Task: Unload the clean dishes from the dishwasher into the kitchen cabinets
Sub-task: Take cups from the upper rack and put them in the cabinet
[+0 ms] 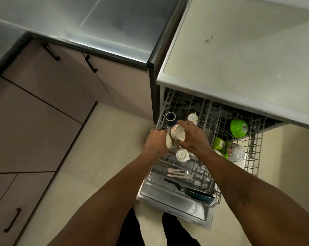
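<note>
The dishwasher's upper rack [253, 158] is pulled out below the counter. My right hand [192, 137] grips a white patterned cup [177, 133], lifted over the rack's left side. My left hand [155, 142] holds a second white cup [168, 141] just beside it. Still in the rack are a dark blue mug [170, 116], a white cup [192, 117] behind my hands and another white cup [181, 155] in front. Green bowls [239, 127] and a white patterned bowl [236, 151] sit on the rack's right.
Cutlery [180, 174] and a dark pan [198, 194] lie in the lower rack above the open door [175, 208]. Beige cabinets with black handles [91, 63] stand to the left under a steel counter [96, 23]. Pale floor lies between them.
</note>
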`<state>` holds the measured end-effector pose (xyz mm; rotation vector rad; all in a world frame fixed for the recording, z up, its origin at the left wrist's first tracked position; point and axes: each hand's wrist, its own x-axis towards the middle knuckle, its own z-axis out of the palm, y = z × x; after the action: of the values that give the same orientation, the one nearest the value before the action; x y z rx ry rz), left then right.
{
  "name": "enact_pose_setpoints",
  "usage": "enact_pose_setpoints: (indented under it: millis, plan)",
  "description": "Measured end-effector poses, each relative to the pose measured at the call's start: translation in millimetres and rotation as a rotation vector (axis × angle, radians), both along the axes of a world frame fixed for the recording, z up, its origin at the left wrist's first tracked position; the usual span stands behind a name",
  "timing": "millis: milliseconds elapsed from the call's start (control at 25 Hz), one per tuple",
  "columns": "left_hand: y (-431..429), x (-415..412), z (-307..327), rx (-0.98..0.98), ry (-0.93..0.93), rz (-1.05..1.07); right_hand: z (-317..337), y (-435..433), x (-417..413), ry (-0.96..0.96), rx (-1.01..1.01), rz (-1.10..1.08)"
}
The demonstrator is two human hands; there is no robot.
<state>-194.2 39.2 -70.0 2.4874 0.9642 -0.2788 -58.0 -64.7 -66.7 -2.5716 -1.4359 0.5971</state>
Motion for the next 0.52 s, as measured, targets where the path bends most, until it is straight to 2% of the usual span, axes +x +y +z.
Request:
enact_pose_setpoints:
  millis: [240,520]
  plan:
    - [36,-22,83,0.126,-0.069,-0.172,78,8,-42,-0.105,0.014,-0.054]
    - [124,-88,176,0.184,-0.266,-0.182,155,79,-116,-0.271,0.089,-0.091]
